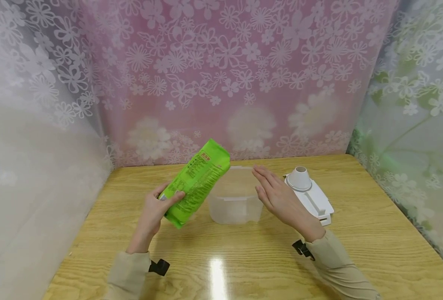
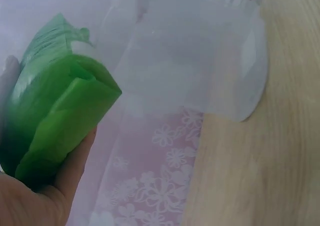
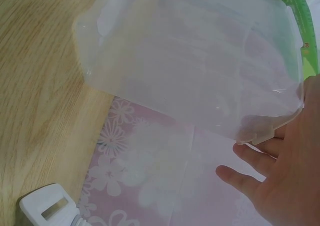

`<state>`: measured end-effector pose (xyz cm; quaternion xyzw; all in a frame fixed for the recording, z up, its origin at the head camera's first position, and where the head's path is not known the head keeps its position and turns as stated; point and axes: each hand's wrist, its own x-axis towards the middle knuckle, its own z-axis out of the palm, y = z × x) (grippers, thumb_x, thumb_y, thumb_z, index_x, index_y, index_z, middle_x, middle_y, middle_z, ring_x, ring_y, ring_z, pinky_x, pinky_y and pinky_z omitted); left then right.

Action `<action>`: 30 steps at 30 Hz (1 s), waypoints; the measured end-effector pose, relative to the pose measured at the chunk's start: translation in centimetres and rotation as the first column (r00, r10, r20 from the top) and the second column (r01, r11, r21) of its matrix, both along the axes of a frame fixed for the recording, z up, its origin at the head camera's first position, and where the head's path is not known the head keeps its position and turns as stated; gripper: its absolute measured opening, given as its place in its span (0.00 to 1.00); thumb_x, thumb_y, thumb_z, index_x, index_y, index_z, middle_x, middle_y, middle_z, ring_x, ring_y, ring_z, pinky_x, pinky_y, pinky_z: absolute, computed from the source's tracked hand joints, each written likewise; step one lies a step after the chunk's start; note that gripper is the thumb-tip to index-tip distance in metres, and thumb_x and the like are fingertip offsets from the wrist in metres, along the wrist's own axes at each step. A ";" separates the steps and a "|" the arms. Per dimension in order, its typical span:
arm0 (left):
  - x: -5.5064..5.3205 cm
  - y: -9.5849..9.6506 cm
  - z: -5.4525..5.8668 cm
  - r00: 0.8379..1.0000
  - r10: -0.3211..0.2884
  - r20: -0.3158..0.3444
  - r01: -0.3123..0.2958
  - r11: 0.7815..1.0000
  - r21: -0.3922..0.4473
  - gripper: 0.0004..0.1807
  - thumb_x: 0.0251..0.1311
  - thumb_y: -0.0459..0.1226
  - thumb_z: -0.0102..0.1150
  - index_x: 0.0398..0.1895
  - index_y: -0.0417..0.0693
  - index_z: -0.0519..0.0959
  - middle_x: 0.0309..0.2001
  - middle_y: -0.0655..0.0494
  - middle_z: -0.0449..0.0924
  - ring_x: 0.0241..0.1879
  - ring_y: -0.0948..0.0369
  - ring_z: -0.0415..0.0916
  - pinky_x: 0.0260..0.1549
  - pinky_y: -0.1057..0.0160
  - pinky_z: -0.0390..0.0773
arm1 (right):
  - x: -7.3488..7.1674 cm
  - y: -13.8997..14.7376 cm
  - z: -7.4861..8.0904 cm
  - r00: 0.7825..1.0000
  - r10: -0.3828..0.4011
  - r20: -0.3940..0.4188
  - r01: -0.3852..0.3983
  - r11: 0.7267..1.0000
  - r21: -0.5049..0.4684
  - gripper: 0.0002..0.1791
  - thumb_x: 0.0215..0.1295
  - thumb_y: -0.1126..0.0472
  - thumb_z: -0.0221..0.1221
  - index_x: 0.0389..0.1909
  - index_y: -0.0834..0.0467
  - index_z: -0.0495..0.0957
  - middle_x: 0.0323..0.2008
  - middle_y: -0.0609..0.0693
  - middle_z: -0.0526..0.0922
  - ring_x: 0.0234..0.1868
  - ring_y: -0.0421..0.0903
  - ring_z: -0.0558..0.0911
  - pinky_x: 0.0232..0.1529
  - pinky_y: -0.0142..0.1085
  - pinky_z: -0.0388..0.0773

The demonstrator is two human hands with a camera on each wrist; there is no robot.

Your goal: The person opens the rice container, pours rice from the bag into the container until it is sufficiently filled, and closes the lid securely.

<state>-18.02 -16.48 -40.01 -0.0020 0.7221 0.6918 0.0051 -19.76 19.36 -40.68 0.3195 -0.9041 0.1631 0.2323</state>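
A bright green packet (image 1: 198, 181) with printed text is gripped near its lower end by my left hand (image 1: 154, 212), the thumb across its front. It tilts up to the right, its upper end overlapping the left side of a clear plastic container (image 1: 234, 211) in the head view. The left wrist view shows the packet's folded end (image 2: 82, 93) facing the camera. My right hand (image 1: 283, 200) is at the container's right side with its fingers extended. From the right wrist, the fingertips (image 3: 245, 151) appear right at the container's rim, partly behind it.
To the right of the container lies a white plastic piece (image 1: 316, 204) with a cone-shaped spout (image 1: 300, 180) on its far end. Everything stands on a wooden table (image 1: 191, 266). Flowered curtains (image 1: 229, 83) close off the back and both sides.
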 end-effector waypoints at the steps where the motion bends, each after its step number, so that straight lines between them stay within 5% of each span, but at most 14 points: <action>1: 0.0 -0.1 0.2 1.000 -0.003 -0.005 0.003 1.000 -0.019 0.29 0.61 0.37 0.70 0.66 0.43 0.76 0.43 0.49 0.82 0.34 0.60 0.83 0.33 0.61 0.86 | 0.0 0.0 0.0 1.000 0.001 -0.002 -0.001 1.000 0.000 0.27 0.80 0.57 0.47 0.73 0.67 0.65 0.72 0.61 0.67 0.74 0.57 0.65 0.69 0.56 0.65; 30: -1.2 -0.2 4.4 0.995 -0.090 0.038 0.097 0.949 -0.299 0.33 0.58 0.51 0.73 0.61 0.42 0.79 0.30 0.52 0.85 0.23 0.59 0.83 0.25 0.60 0.84 | 0.0 -0.1 0.1 1.000 0.005 0.016 -0.005 1.000 -0.008 0.27 0.80 0.57 0.47 0.73 0.67 0.64 0.73 0.61 0.66 0.75 0.57 0.64 0.72 0.54 0.62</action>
